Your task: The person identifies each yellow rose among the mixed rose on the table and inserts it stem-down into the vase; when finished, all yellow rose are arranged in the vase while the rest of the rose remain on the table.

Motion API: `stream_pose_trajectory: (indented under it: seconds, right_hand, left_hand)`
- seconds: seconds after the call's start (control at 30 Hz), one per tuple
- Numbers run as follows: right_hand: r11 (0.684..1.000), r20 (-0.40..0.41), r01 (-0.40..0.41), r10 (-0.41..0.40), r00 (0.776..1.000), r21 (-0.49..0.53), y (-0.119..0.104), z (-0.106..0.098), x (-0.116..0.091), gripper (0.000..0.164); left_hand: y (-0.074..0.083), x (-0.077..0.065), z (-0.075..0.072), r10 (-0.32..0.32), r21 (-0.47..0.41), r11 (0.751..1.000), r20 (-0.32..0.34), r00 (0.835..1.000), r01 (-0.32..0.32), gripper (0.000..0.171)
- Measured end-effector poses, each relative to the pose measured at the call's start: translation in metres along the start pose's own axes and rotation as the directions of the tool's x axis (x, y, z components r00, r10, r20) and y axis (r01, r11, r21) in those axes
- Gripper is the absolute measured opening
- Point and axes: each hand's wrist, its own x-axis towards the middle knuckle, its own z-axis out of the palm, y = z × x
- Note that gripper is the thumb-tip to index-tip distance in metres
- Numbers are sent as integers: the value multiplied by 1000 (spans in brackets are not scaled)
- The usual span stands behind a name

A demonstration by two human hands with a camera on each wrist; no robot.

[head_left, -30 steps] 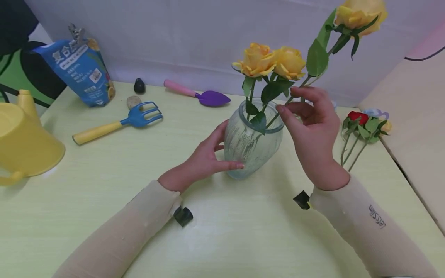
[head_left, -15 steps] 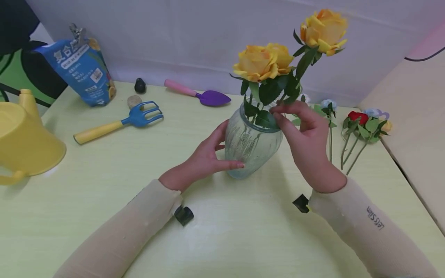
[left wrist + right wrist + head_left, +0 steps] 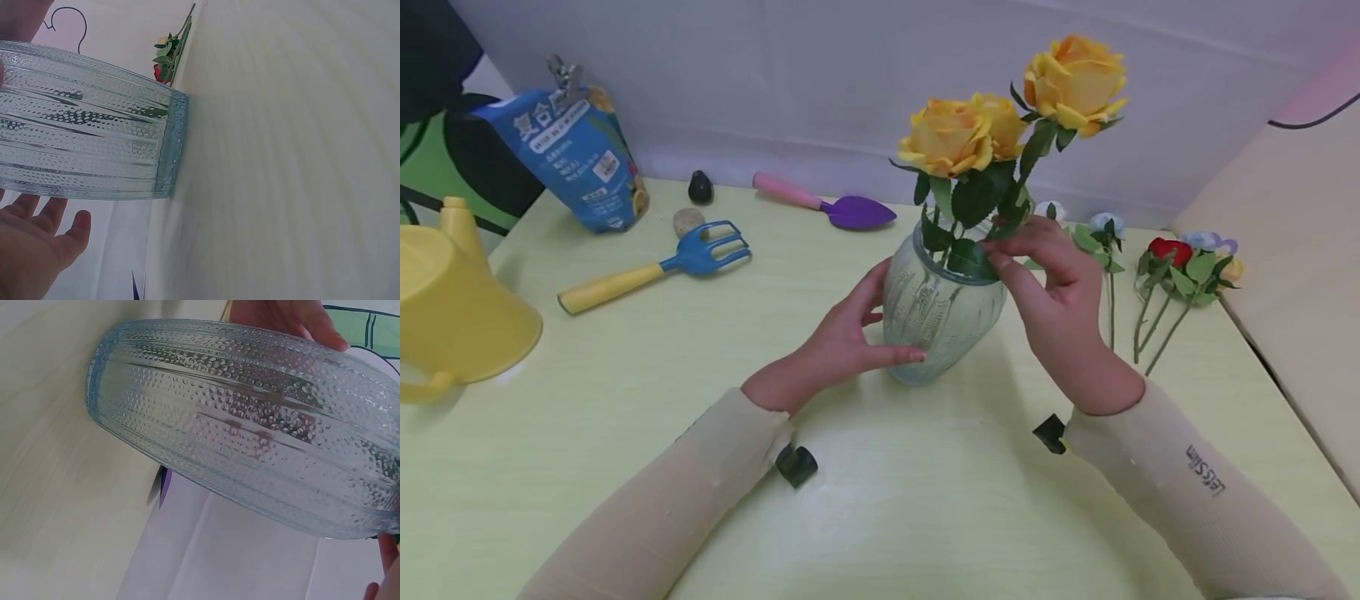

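A clear bluish glass vase with a dimpled, ribbed wall stands on the table, tilted in the head view. My left hand grips its left side, thumb across the front; in the right wrist view those left fingers show behind the glass. Two yellow roses stand in the vase with their leaves at the mouth. My right hand pinches the stem of a third yellow rose right at the rim. This rose's bloom is higher and to the right of the others. Its lower stem is hidden by fingers and leaves.
Right of the vase lie blue and white flowers and a bunch with a red rose. To the left are a yellow watering can, hand fork, purple trowel, stones and a clipped blue pouch.
My right hand has lowered the third rose's stem into the vase; its bloom has come down and to the left. The left hand keeps its grip on the vase.
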Motion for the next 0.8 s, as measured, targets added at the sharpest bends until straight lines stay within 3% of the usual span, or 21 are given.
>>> stream_pose_trajectory:
  seconds: [0.17, 0.27, 0.37, 0.63, 0.8]
  right_hand:
    - [992, -33, -74, 78, 996, 101, 0, -7, -5, 23]
    - [964, -68, -116, 136, 988, 239, 0, -13, -8, 31]
    - [939, -57, -108, 134, 989, 326, 1, -17, -11, 30]
    - [923, -32, -116, 137, 990, 366, 3, -29, -14, 30]
    - [902, -71, -144, 189, 979, 407, 5, -43, -11, 29]
  left_hand:
    - [0, 0, 1, 0, 1, 1000, -2, 1000, 0, 101]
    - [0, 1, 1, 2, 2, 1000, -1, 1000, -2, 101]
    - [0, 1, 1, 2, 3, 1000, -1, 1000, -2, 101]
    - [0, 1, 0, 1, 16, 1000, -3, 1000, -1, 101]
    - [0, 0, 0, 9, 4, 1000, -5, 1000, -9, 100]
